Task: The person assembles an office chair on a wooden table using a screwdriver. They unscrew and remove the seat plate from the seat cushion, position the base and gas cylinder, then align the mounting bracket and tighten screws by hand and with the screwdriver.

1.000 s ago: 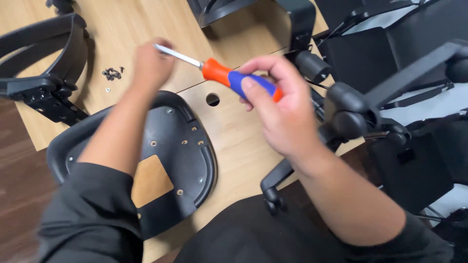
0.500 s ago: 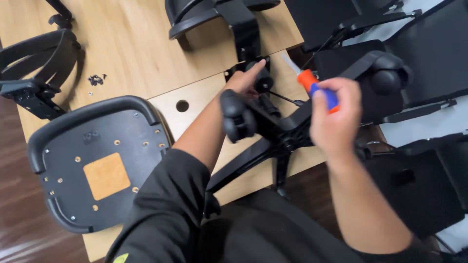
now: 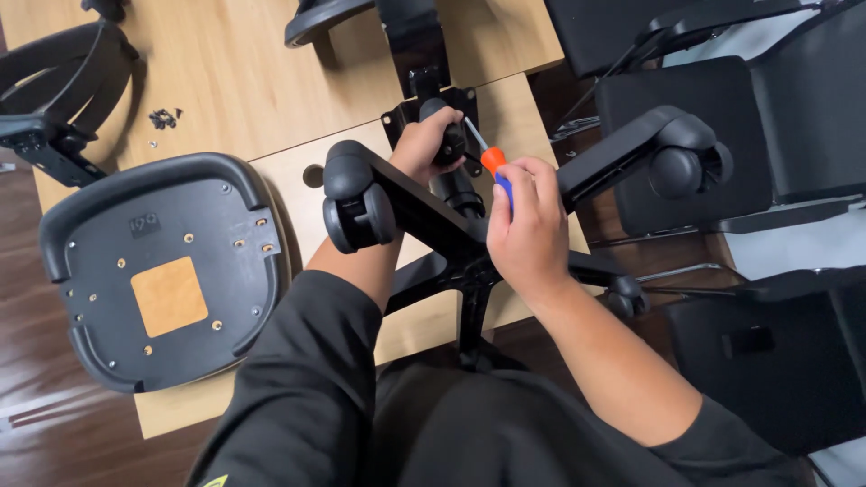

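Observation:
My right hand [image 3: 526, 230] grips a screwdriver [image 3: 492, 167] with an orange and blue handle, its metal tip pointing up-left at a black metal bracket [image 3: 424, 106]. My left hand [image 3: 430, 144] is closed around the black gas-lift column where it meets that bracket. A black star-shaped chair base [image 3: 451, 239] with castor wheels [image 3: 357, 213] lies across my lap and the table edge, between my arms.
An upturned black seat pan [image 3: 162, 271] with a tan square patch lies at the left on the wooden table [image 3: 244, 81]. A small pile of dark screws [image 3: 163, 118] and a black armrest [image 3: 54, 90] sit at the far left. Black chair parts [image 3: 713, 153] crowd the right.
My view has dropped closer over the chair base. My left hand has closed on the column and my right hand has brought the screwdriver down to the bracket.

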